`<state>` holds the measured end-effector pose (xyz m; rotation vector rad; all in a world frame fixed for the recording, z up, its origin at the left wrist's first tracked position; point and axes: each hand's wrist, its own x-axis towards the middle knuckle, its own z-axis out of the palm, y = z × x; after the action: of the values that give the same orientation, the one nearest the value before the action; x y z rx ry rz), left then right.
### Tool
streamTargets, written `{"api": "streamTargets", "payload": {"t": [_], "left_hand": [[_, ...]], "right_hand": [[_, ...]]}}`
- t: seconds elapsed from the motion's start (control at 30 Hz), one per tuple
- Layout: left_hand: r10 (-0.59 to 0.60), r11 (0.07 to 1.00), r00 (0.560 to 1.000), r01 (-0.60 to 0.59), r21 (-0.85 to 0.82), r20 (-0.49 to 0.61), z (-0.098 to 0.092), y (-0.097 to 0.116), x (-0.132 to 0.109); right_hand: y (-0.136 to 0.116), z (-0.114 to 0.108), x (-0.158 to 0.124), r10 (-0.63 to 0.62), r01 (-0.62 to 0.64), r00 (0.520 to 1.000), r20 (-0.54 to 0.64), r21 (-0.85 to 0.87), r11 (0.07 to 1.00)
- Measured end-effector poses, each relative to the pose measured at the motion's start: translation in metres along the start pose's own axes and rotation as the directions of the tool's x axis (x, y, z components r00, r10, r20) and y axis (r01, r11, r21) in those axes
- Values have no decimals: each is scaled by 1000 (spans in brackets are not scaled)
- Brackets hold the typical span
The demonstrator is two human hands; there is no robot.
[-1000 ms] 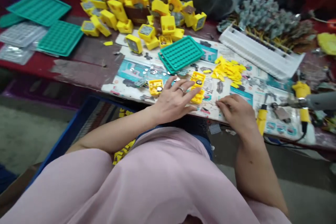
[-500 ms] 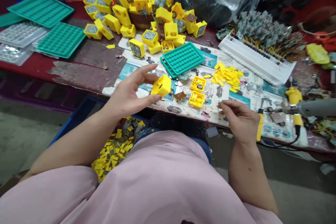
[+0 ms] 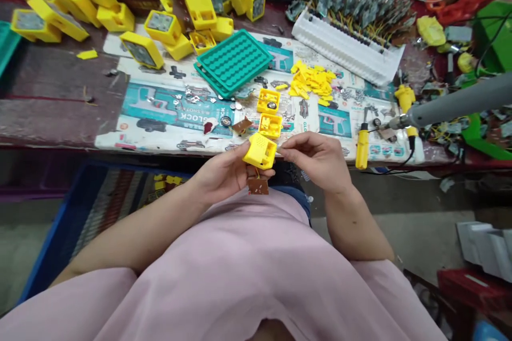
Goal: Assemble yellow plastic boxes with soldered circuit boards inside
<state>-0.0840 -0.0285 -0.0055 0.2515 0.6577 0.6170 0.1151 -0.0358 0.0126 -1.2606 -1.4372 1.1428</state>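
My left hand (image 3: 222, 177) is closed around a yellow plastic housing (image 3: 259, 150), whose speckled, perforated face is turned up. A small brown circuit board (image 3: 258, 186) hangs below this housing on thin wires. At the housing's right side my right hand (image 3: 322, 161) is closed in a pinch; whatever is between its fingertips is too small to make out. Just beyond, on the printed cardboard (image 3: 156, 109), lie a yellow housing with a round part inside (image 3: 268, 100), another opened housing (image 3: 270, 126) and a loose brown board (image 3: 242, 126).
Green ridged trays (image 3: 236, 61) lie behind, with a heap of yellow housings (image 3: 200, 10) farther back. Small yellow strips (image 3: 312, 82) are piled right of them. A white rack (image 3: 348, 50) holds wired boards. At right are a yellow-handled screwdriver (image 3: 362, 149) and a grey powered tool (image 3: 452, 101).
The view has shifted and now looks farther right. Both hands have come together near the table's front edge, and the left has turned the housing; its hanging board now shows.
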Motion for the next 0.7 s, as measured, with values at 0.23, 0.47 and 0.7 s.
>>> {"api": "streamTargets", "payload": {"t": [0.23,0.47,0.7], "left_hand": [[63,988,998,-63,138,1,0,-7,-1],[106,966,994,-95,242,-32,-2,-13,0],[229,904,973,-200,377,-33,-3,-22,1]], "right_hand": [[2,0,-3,-65,73,997,34,-297,952],[-3,-2,-6,-113,181,980,162,-511,840],[-2,1,-9,-34,119,990,140,-659,743]]}}
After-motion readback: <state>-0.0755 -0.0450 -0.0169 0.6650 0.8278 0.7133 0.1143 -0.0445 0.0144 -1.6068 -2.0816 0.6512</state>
